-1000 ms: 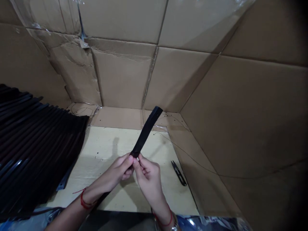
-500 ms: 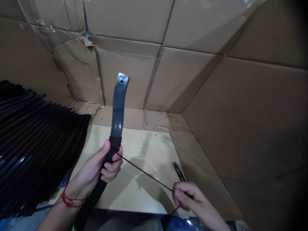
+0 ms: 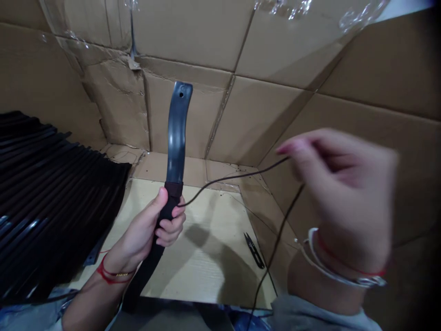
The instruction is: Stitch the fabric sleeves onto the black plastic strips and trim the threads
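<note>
Strip (image 3: 177,138) in left hand (image 3: 143,234), cord (image 3: 241,176) in right hand (image 3: 351,184).

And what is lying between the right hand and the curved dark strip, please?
In the head view, a thin dark cord spans that gap in a loose curve, from the right hand to the curved dark strip.

Left hand (image 3: 144,231) and right hand (image 3: 347,184), both bare.
Left wrist (image 3: 119,258): red cord (image 3: 102,271), gold-coloured beads (image 3: 121,275); right wrist (image 3: 347,246): thin red cord (image 3: 331,254), silvery bracelet (image 3: 312,242) and, nearer, a grey sleeve (image 3: 310,315).
</note>
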Demonstrator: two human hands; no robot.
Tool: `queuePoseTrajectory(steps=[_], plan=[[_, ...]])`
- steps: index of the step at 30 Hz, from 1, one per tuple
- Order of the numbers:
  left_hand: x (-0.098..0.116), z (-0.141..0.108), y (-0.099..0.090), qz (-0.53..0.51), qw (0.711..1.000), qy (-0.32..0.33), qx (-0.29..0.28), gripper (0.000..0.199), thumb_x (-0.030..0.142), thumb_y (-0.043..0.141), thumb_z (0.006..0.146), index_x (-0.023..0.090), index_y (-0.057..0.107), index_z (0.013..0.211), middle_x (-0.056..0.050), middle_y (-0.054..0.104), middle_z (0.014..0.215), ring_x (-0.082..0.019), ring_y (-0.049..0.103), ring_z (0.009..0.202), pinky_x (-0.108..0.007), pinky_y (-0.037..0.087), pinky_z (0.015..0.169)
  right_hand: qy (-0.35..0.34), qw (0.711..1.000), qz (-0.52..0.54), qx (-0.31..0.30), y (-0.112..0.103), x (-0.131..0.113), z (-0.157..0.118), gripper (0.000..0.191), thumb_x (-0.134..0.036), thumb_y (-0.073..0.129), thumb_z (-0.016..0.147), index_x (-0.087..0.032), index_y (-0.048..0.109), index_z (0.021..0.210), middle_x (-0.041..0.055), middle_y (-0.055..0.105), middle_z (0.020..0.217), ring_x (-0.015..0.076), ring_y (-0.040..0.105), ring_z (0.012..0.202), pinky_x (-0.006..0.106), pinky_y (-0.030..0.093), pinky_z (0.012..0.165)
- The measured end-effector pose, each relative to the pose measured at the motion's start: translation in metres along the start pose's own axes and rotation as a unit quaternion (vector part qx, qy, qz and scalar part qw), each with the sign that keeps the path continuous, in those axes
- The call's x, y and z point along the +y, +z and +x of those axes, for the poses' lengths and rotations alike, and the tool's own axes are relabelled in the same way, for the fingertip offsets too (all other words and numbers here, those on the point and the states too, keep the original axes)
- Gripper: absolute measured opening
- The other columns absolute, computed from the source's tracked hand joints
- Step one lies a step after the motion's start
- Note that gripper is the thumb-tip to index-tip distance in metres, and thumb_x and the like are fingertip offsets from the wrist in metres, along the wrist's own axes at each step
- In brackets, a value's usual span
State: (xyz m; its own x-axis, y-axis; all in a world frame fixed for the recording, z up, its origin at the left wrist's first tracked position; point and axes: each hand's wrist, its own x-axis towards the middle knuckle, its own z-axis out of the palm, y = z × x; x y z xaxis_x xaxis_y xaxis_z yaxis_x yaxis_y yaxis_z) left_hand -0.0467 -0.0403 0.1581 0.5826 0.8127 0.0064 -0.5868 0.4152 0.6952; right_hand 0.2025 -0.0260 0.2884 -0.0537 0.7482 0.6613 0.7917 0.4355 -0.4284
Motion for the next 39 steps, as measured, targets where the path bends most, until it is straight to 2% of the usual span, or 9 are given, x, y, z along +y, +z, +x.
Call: queuePoseTrajectory(steps=[3,5,8,13,16,23,28,34,39], plan=[[-0.002,-0.003,-0.003,0.024,0.999,0.000,0.030,0.044,0.060,0.041,0.089,0.018,0.044,0.075,0.010,0.021,0.054,-0.002,0.010,0.042,-0.012,0.014,0.036,0.032,0.981,-0.055,-0.181,0.044,0.018,-0.019,0.037,-0.044,0.041,0.097,-0.017,0.063,0.084,0.0060,0.064,0.073,0.0214,0.058,0.067,0.034,0.040,0.060],[-0.004,-0.004,-0.005,0.045,0.998,-0.015,0.048,0.045,0.061,0.041,0.089,0.018,0.043,0.074,0.010,0.022,0.055,-0.002,0.011,0.042,-0.013,0.014,0.036,0.062,0.963,-0.038,-0.259,0.070,0.030,-0.040,0.039,-0.044,0.037,0.099,-0.016,0.063,0.103,0.0120,0.067,0.098,0.0271,0.062,0.092,0.040,0.045,0.077],[-0.008,-0.004,-0.005,0.079,0.993,-0.036,0.082,0.046,0.061,0.040,0.089,0.018,0.044,0.075,0.010,0.023,0.054,-0.002,0.013,0.042,-0.013,0.013,0.037,0.049,0.966,0.080,-0.242,0.093,0.025,-0.069,0.039,-0.043,0.039,0.099,-0.021,0.052,0.128,0.0121,0.055,0.128,0.0277,0.050,0.120,0.044,0.039,0.099],[-0.020,0.000,-0.008,0.166,0.975,-0.007,0.148,0.047,0.063,0.042,0.087,0.017,0.047,0.077,0.009,0.027,0.052,-0.003,0.018,0.042,-0.014,0.015,0.038,0.087,0.911,0.338,-0.221,0.114,-0.025,-0.102,0.034,-0.040,0.055,0.093,-0.025,0.050,0.123,0.0066,0.056,0.115,0.0197,0.056,0.106,0.035,0.049,0.092],[-0.029,0.002,-0.012,0.231,0.957,0.025,0.172,0.047,0.062,0.043,0.088,0.015,0.050,0.081,0.007,0.033,0.058,-0.003,0.022,0.046,-0.014,0.017,0.041,0.135,0.909,0.355,-0.174,0.133,-0.038,-0.113,0.036,-0.035,0.061,0.090,-0.022,0.048,0.122,0.0063,0.055,0.108,0.0188,0.057,0.097,0.033,0.051,0.085],[-0.043,0.005,-0.026,0.315,0.923,0.054,0.215,0.046,0.060,0.044,0.088,0.015,0.051,0.083,0.007,0.035,0.058,-0.004,0.027,0.047,-0.015,0.019,0.042,0.181,0.899,0.366,-0.158,0.157,-0.024,-0.124,0.016,-0.023,0.050,0.093,-0.016,0.059,0.104,0.0037,0.060,0.082,0.0153,0.057,0.072,0.027,0.047,0.064],[-0.044,-0.001,-0.027,0.253,0.955,0.006,0.153,0.058,0.069,0.031,0.088,0.016,0.048,0.071,0.007,0.036,0.047,-0.004,0.029,0.037,-0.015,0.021,0.037,0.236,0.857,0.439,-0.131,0.150,-0.024,-0.119,0.018,-0.026,0.057,0.088,-0.015,0.063,0.075,0.0031,0.065,0.068,0.0122,0.056,0.058,0.023,0.041,0.051],[-0.047,-0.007,-0.024,0.164,0.981,-0.009,0.101,0.056,0.069,0.032,0.087,0.016,0.051,0.082,0.003,0.051,0.041,-0.009,0.041,0.029,-0.017,0.032,0.030,0.258,0.836,0.473,-0.105,0.142,-0.027,-0.119,0.015,-0.026,0.063,0.084,-0.014,0.066,0.075,0.0035,0.067,0.067,0.0105,0.056,0.056,0.020,0.040,0.049],[-0.057,-0.002,-0.032,0.060,0.993,-0.105,0.002,0.063,0.075,0.027,0.084,0.017,0.052,0.085,0.002,0.048,0.034,-0.012,0.040,0.023,-0.018,0.030,0.024,0.263,0.791,0.530,-0.152,0.145,-0.011,-0.120,0.021,-0.031,0.070,0.081,-0.015,0.069,0.094,-0.0057,0.048,0.051,0.0052,0.035,0.042,0.018,0.026,0.040]])
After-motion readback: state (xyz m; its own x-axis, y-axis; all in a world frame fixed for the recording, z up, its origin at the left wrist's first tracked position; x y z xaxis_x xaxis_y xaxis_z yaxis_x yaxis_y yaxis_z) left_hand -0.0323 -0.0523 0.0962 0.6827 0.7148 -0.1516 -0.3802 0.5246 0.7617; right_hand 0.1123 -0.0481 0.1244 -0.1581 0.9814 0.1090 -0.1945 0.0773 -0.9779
